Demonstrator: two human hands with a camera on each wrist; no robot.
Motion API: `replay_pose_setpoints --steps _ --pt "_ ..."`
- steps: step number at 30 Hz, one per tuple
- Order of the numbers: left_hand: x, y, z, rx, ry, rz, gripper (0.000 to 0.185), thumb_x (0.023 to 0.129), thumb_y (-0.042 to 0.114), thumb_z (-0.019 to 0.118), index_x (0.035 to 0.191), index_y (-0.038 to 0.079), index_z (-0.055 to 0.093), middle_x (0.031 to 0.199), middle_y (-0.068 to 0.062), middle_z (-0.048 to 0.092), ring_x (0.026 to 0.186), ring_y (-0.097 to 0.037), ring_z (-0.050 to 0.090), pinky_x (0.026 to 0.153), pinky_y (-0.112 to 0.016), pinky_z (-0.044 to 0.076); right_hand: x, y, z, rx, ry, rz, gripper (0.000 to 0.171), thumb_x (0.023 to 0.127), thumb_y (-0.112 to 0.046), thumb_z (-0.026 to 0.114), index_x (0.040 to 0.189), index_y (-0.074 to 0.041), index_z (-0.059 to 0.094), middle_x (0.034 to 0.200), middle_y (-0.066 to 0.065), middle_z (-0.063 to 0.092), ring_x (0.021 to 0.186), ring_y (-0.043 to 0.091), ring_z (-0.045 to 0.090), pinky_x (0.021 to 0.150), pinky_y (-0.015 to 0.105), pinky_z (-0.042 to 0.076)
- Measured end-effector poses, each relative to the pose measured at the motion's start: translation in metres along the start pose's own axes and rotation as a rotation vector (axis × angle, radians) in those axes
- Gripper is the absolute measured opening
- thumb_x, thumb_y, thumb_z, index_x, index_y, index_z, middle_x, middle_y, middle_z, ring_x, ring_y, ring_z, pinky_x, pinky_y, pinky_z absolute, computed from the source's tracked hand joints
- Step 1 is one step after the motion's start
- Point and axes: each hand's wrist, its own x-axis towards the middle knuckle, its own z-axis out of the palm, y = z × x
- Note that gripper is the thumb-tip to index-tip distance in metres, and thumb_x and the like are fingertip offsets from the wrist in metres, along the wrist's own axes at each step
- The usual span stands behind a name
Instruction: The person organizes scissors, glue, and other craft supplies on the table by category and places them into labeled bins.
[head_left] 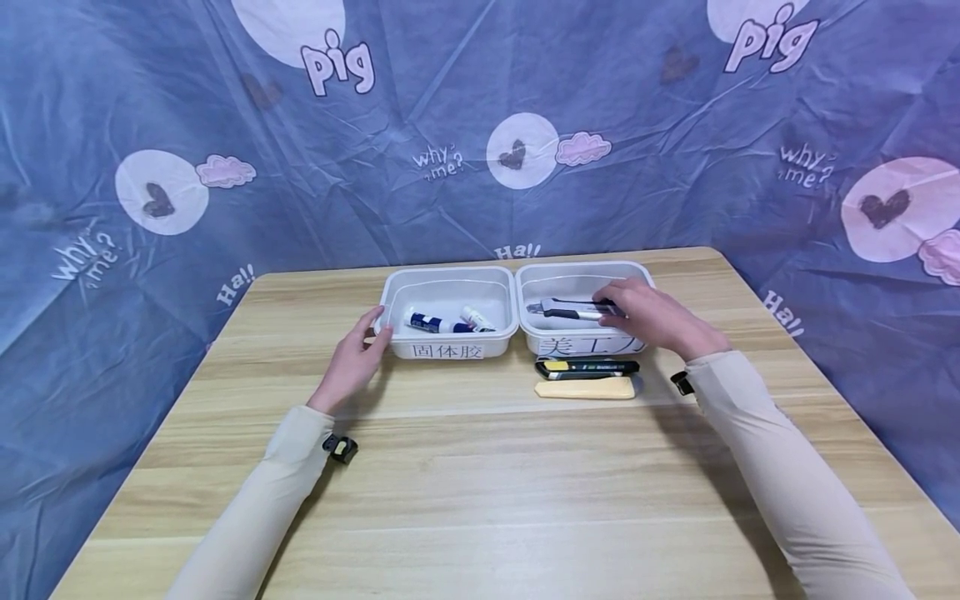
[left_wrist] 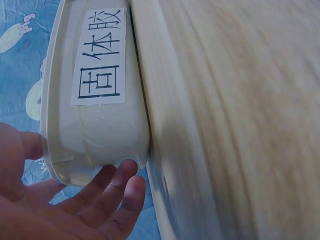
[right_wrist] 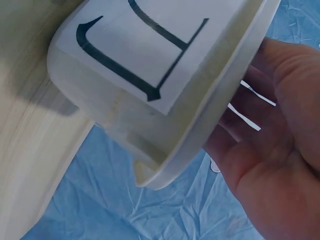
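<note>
My left hand (head_left: 356, 358) touches the left end of a white plastic box (head_left: 405, 348), its fingers spread loosely at the corner in the left wrist view. Inside that box lie a blue-and-white glue stick (head_left: 426, 322) and a smaller white tube (head_left: 476, 317). Over a second white box (head_left: 528, 337), my right hand (head_left: 651, 315) pinches a grey-and-black utility knife (head_left: 567, 309) by its right end, with the blade end pointing left. The right wrist view shows the palm beside this box's rim (right_wrist: 220, 107); the held knife is hidden there.
Directly in front of the right box, a black-and-yellow utility knife (head_left: 588, 367) and a pale yellow cutter (head_left: 585, 389) lie on the wooden table (head_left: 480, 483). Both boxes stand side by side near the back edge, with printed labels in front. A blue patterned cloth (head_left: 450, 92) hangs behind.
</note>
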Motion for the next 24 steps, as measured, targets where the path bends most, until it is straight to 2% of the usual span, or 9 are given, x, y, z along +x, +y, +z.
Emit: replay_pose_setpoints --steps 8,24 --pt "-0.0002 -0.0001 0.0002 -0.009 -0.005 -0.006 0.065 0.108 0.046 0.044 0.164 0.017 0.025 0.145 -0.027 0.053 0.117 -0.041 0.063 0.096 -0.05 0.056 -0.0003 -0.0008 -0.0029 0.029 -0.01 0.005 0.029 0.091 -0.004 0.076 0.116 0.008 0.068 0.113 0.022 0.07 0.108 0.04 0.065 0.096 0.055 0.052" --pt "0.0002 0.0002 0.0001 -0.01 0.0 -0.007 0.065 0.108 0.045 0.044 0.164 0.017 0.025 0.144 -0.027 0.054 0.116 -0.04 0.063 0.095 -0.049 0.057 0.0079 0.0056 -0.0003 0.063 -0.046 0.006 0.022 0.09 -0.004 0.075 0.109 0.006 0.07 0.107 0.018 0.071 0.102 0.035 0.067 0.092 0.053 0.054"
